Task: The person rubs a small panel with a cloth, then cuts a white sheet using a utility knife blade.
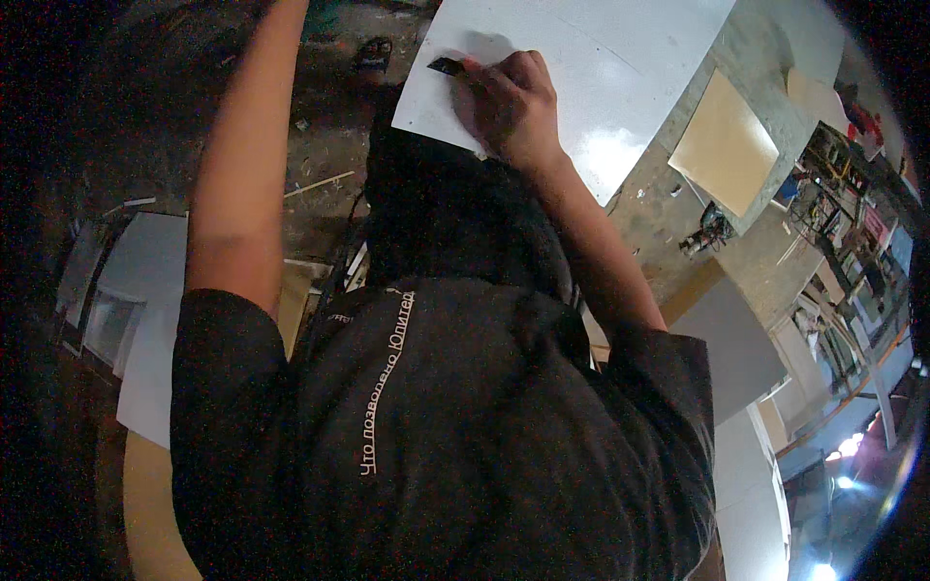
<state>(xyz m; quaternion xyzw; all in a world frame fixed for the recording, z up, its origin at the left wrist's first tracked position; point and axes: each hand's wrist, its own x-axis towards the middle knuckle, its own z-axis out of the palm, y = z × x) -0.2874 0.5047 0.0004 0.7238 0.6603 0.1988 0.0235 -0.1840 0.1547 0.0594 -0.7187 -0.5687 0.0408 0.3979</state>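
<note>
My right hand (pixel 509 102) is closed round a small tool with a flat black end (pixel 446 66) and a bit of red beside the fingers. Its exact kind is not clear, since the fingers cover most of it. Beneath the hand lies a large white panel (pixel 572 73), close to the panel's left edge and near corner. My left forearm (pixel 254 145) reaches up past the top of the picture, so the left hand is out of sight.
Right of the panel, a tan board (pixel 725 143) lies on the floor, near a dark power tool (pixel 709 232). Assorted tools and scraps (pixel 843 203) crowd the far right. White and tan sheets lean at the lower left (pixel 150 329). A sandal (pixel 373 54) is on the floor.
</note>
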